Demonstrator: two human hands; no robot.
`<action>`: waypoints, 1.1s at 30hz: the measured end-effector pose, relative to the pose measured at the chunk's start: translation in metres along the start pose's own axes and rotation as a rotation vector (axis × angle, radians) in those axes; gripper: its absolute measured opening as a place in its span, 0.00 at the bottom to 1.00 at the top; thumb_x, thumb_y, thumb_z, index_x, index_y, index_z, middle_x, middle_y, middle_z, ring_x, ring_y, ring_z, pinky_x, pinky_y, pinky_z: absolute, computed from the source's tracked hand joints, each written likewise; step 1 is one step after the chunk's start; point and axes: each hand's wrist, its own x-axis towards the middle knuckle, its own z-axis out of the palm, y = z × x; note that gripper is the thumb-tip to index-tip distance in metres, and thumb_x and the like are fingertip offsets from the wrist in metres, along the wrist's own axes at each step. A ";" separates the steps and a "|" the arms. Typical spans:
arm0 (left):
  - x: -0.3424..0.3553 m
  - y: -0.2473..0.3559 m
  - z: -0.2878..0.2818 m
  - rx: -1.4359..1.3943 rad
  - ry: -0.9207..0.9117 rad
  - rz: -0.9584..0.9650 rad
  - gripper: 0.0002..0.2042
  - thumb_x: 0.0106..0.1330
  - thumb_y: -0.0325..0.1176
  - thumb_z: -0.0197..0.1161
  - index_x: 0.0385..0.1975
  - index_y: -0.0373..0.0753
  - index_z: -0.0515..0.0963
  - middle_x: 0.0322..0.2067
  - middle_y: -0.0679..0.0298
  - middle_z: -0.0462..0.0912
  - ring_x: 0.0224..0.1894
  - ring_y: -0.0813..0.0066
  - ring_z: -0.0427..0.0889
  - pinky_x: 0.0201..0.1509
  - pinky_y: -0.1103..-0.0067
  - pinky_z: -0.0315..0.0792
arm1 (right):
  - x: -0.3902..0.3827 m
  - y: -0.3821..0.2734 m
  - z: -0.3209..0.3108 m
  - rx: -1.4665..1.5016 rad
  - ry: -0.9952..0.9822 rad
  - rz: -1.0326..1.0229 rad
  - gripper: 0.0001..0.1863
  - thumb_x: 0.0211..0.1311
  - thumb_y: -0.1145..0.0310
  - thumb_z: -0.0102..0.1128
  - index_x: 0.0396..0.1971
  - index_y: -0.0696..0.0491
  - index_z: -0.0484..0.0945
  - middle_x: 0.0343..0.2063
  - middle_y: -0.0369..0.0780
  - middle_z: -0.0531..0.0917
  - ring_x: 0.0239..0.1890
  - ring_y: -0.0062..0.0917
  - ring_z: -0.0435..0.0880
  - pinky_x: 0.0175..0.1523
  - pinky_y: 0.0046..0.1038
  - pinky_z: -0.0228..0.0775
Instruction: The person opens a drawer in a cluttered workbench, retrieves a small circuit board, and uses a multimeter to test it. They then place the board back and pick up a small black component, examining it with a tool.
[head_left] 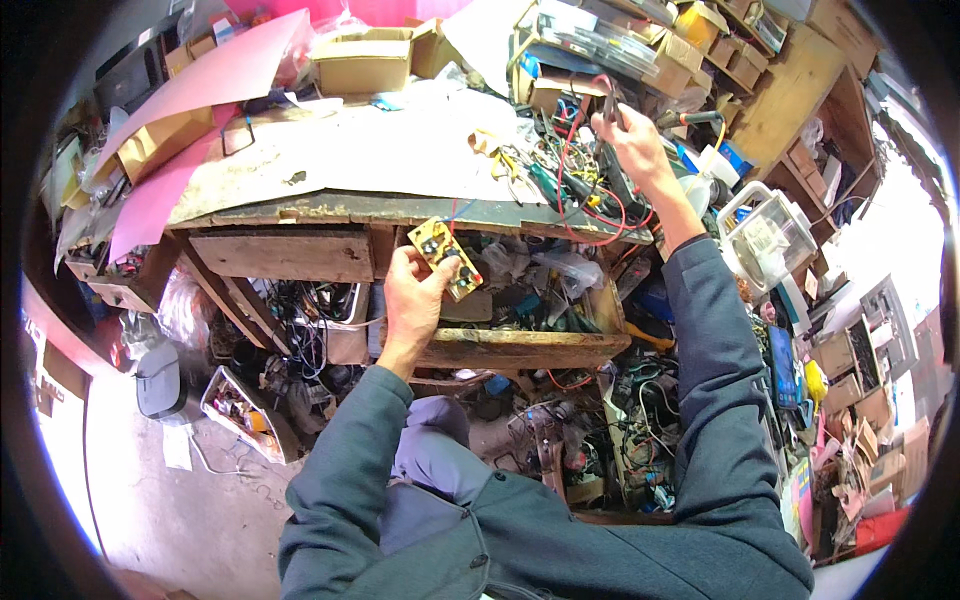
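Note:
My left hand [416, 290] pinches a small yellow circuit board [462, 283] between thumb and fingers, in front of the workbench's edge. Dark components stand on the board's upper face, with a red part at its right end. Thin red and blue wires [457, 211] rise from its top. My right hand [630, 135] is raised over the right end of the bench, closed on a dark, slim tool [612, 108] whose kind I cannot make out. Beneath it lies a tangle of hand tools and wires [575, 165], with a red cable [562, 170] looping down.
A pale sheet [360, 155] covers much of the wooden bench. Below, an open drawer [530, 348] is full of parts. A soldering iron [690, 118] lies right of my right hand, near a clear plastic container [768, 240]. Cardboard boxes [362, 62] stand at the back.

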 end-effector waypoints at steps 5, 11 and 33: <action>0.001 0.003 -0.003 -0.161 -0.025 -0.043 0.17 0.67 0.29 0.70 0.48 0.33 0.70 0.41 0.59 0.83 0.40 0.76 0.85 0.39 0.78 0.84 | -0.015 -0.051 -0.020 0.383 -0.334 0.291 0.21 0.71 0.52 0.61 0.25 0.53 0.80 0.21 0.29 0.75 0.22 0.15 0.68 0.31 0.23 0.61; 0.006 0.002 -0.002 -0.315 -0.119 -0.157 0.17 0.69 0.29 0.67 0.52 0.34 0.68 0.44 0.58 0.82 0.41 0.70 0.87 0.37 0.74 0.86 | -0.079 -0.066 0.017 1.229 -0.101 0.565 0.14 0.73 0.59 0.59 0.35 0.56 0.80 0.23 0.35 0.82 0.21 0.18 0.79 0.25 0.19 0.70; 0.006 0.000 0.001 -0.110 -0.186 -0.134 0.18 0.64 0.24 0.70 0.51 0.33 0.72 0.43 0.62 0.82 0.43 0.75 0.84 0.41 0.76 0.84 | -0.170 -0.052 0.137 1.558 -0.017 0.447 0.11 0.73 0.66 0.55 0.47 0.57 0.79 0.33 0.41 0.86 0.33 0.21 0.86 0.29 0.24 0.79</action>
